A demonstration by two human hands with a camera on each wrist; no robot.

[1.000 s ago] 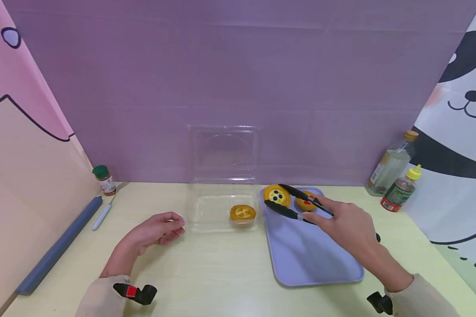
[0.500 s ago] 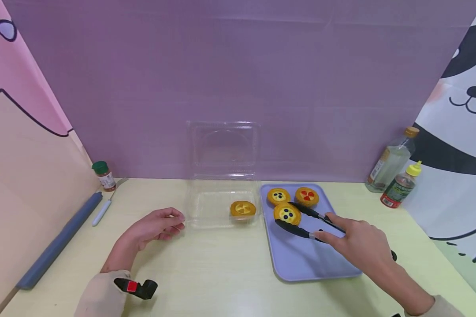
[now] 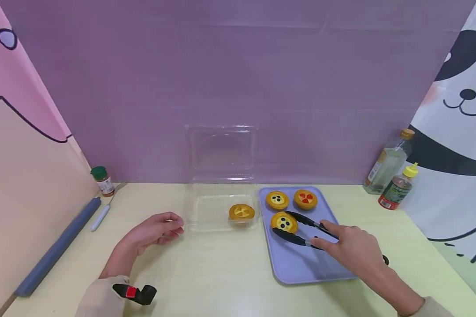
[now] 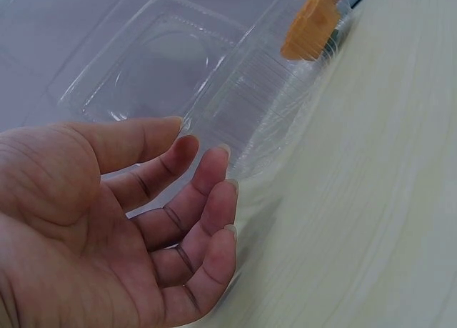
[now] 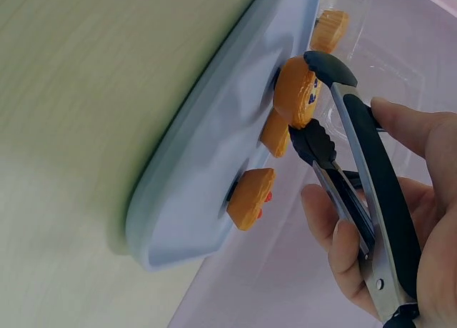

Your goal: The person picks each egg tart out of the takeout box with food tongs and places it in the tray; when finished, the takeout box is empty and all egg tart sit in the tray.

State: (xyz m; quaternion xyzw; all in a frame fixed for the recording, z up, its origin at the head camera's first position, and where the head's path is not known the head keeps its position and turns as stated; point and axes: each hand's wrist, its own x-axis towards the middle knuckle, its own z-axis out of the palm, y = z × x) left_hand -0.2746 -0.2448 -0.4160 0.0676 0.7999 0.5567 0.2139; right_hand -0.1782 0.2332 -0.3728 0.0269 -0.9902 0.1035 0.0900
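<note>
My right hand (image 3: 357,248) grips black-tipped tongs (image 5: 385,199), whose tips lie on either side of a blueberry-topped tart (image 3: 284,222) over the lavender tray (image 3: 313,268). Whether this tart rests on the tray I cannot tell. Behind it on the tray sit another blueberry tart (image 3: 277,200) and a strawberry-topped one (image 3: 305,200). A tart with yellow topping (image 3: 241,212) is in the right part of a clear plastic clamshell box (image 3: 206,207), its lid raised. The left hand (image 3: 154,231) has loosely bent fingers at the box's left edge; contact is unclear.
Far right stand a clear bottle (image 3: 388,163) and a yellow-capped squeeze bottle (image 3: 398,189). On the left are a green-lidded jar (image 3: 103,181), a white-handled utensil (image 3: 101,216) and a long blue roll (image 3: 59,248). A purple sheet (image 3: 222,79) hangs behind the table.
My right hand has brought the tongs and blueberry tart nearer on the tray, uncovering the other blueberry tart at the back left. The left hand has stayed by the box.
</note>
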